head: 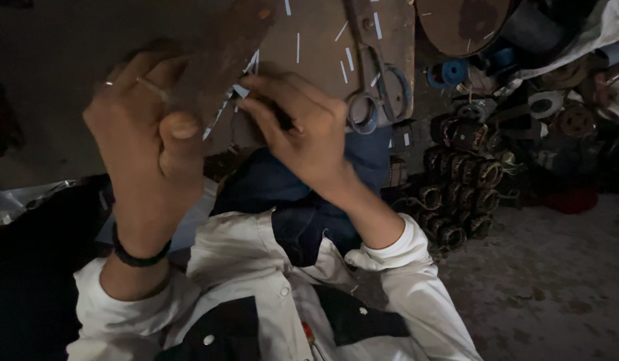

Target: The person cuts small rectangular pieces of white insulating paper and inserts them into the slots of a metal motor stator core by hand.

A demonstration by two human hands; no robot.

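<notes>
White paper strip (241,90) sits pinched at the right hand (302,127) fingertips, just beside the left hand (152,144), which is curled around a rusty brown curved metal piece (216,57). Steel scissors (376,87) lie near on the brown surface (316,47).

White sleeves (396,261), black wristband (139,257), perhaps rings (152,87).

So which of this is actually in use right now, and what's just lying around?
In use: left hand holding a rusty brown sheet; right hand pinching a small white strip.

Lying about: scissors, loose white strips, stacked wound coils, blue spool.
</notes>
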